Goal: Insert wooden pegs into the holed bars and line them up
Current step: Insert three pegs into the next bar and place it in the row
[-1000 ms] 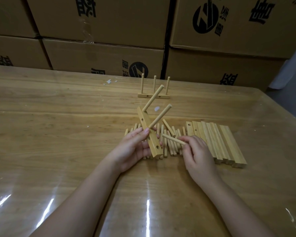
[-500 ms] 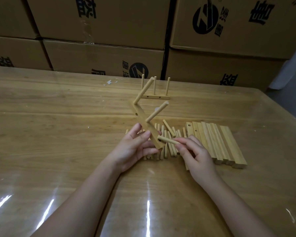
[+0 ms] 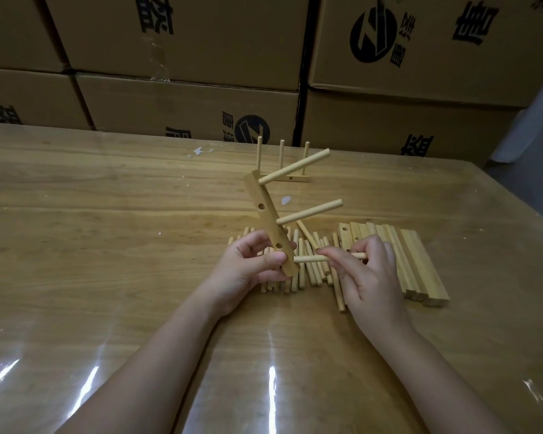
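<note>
Centre of frame: left hand [image 3: 248, 267] grips the lower end of a holed bar [image 3: 270, 222], thumb and fingers curled round it. The bar is held off the table [image 3: 107, 214], tilted, its top leaning toward the upper left. Two round holes show on its facing side. Two pegs are already seated in it: upper peg [image 3: 293, 167] near the top end and middle peg [image 3: 309, 211] about halfway down, both pointing up and to the right. Right hand [image 3: 367, 277] pinches a third peg [image 3: 311, 259] between thumb and fingertips and holds it roughly level. Its left tip is at the bar's right face, near the lower end; whether it has entered a hole cannot be told. Beneath both hands, loose pegs [image 3: 311, 274] lie side by side on the table. Just right of them, at centre right, a row of spare bars [image 3: 417, 264] lies flat, packed edge to edge. Behind, in the upper centre, a finished bar [image 3: 299, 179] rests flat with three pegs standing upright. Cardboard boxes [image 3: 185, 101] are stacked along the table's far edge.
</note>
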Motion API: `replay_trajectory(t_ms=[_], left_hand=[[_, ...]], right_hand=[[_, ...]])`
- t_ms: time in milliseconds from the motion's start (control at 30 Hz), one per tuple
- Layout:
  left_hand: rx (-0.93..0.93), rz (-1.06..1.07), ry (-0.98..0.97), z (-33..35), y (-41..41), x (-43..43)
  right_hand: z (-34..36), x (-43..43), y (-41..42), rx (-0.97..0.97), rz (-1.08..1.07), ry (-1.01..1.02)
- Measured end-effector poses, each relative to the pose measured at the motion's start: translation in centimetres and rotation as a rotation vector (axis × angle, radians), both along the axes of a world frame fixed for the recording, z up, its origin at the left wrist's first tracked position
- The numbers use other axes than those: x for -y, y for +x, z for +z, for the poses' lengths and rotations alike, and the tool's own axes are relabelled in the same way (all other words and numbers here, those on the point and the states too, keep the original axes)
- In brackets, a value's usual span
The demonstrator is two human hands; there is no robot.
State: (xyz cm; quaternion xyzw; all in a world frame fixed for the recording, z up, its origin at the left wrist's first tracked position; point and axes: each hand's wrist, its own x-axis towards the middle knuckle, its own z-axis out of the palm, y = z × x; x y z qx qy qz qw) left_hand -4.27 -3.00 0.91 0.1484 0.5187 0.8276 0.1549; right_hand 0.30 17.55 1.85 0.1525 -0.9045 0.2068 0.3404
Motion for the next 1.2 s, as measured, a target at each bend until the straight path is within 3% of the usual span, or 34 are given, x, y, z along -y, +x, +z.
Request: replay_trajectory(t_ms=[667, 1200], left_hand=[[-0.058, 0.058, -0.155, 0.12, 0.31, -0.54], [-0.012, 0.087, -0.240, 0.21, 0.09, -0.35]], right_hand=[[0.32, 0.17, 0.27, 0.018, -0.018, 0.072], [-0.17, 0.52, 0.10, 0.101, 0.096, -0.062]])
